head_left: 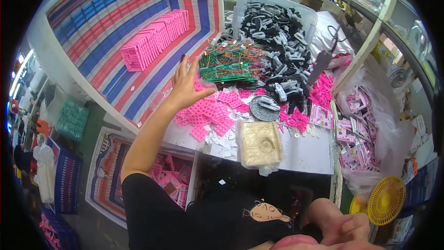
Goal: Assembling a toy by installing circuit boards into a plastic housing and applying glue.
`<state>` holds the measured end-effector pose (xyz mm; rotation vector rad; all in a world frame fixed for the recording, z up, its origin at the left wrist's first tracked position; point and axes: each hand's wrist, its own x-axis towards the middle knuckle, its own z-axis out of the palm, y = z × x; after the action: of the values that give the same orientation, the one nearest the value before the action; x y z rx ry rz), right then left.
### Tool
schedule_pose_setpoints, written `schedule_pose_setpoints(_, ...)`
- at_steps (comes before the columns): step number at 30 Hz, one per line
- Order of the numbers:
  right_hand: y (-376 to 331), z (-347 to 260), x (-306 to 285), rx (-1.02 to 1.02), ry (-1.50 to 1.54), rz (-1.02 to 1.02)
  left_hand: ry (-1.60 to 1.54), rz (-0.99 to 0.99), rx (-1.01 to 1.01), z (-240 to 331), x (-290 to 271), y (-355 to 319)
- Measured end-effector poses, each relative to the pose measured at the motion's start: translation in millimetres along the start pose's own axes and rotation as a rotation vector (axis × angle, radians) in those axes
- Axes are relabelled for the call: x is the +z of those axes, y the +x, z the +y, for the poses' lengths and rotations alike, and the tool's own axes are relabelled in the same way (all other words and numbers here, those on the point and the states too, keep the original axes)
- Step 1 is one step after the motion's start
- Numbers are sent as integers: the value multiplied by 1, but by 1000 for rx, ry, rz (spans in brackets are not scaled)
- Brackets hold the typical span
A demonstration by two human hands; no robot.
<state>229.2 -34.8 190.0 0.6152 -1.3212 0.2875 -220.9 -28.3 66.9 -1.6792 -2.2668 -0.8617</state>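
My left hand point(187, 85) is stretched out over the table with its fingers spread and nothing in it. Right beside it lie green circuit boards point(226, 71) with thin wires, stacked in a heap. Below the hand is a loose pile of pink lattice plastic pieces point(206, 115), with small white squares point(221, 142) scattered along its near side. My right hand point(347, 229) is raised close to my body at the lower right, away from the table. Its fingers are bent and their tips are hidden, so what it holds, if anything, does not show.
A row of pink plastic frames point(155, 39) stands on a striped sheet at left. Black and grey parts point(277, 41) overflow a clear bin behind. Nearer are a round dish point(264, 108), a wrapped yellowish block point(260, 144) and pink parts point(321, 90). A yellow fan point(386, 200) stands right.
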Motion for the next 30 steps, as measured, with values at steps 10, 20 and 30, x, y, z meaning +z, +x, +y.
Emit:
schedule_pose_setpoints(10, 18, -57, 17, 408, -735, -248, -5, -85, 28, 21, 3, -14)
schedule_pose_setpoints(20, -114, -78, -146, 1273, -1026, -62, -64, -207, 500, 63, 53, 62)
schedule_pose_setpoints(30, -156, -555, -173, 2556, -1408, 1213, -199, -488, 1052, 172, 102, 91)
